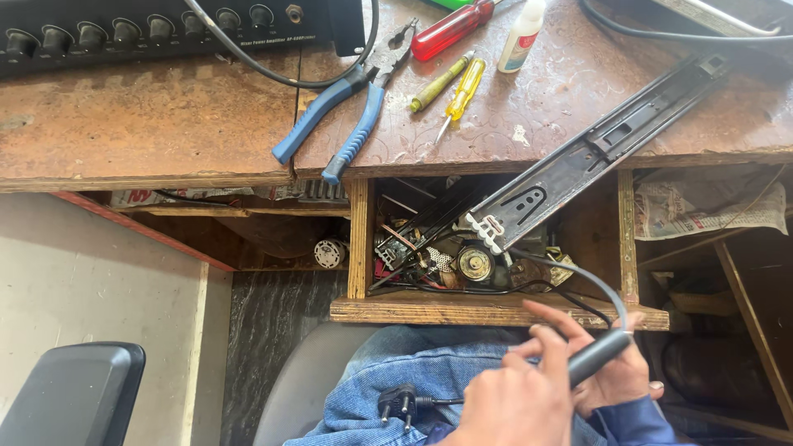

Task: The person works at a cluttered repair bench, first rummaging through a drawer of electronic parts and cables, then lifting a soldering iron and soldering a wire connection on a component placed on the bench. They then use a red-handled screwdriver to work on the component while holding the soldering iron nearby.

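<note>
Below workbench (pixel 165 124): both hands seemingly clasp grey handle (pixel 599 355).

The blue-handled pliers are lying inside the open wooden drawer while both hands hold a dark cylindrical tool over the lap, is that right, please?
Not quite. The blue-handled pliers lie on the worn desktop, not in the open wooden drawer. The rest holds: the left hand and right hand hold the dark cylindrical tool over the lap, as the head view shows.

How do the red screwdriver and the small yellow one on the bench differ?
The red screwdriver has a thick, opaque-looking red handle; the yellow screwdriver has a slimmer, see-through yellow one. The red one lies nearer the bench's far edge, its shaft not clearly visible; the yellow one lies nearer the open drawer, thin shaft showing. Both lie flat, untouched, slanting the same way.
</note>
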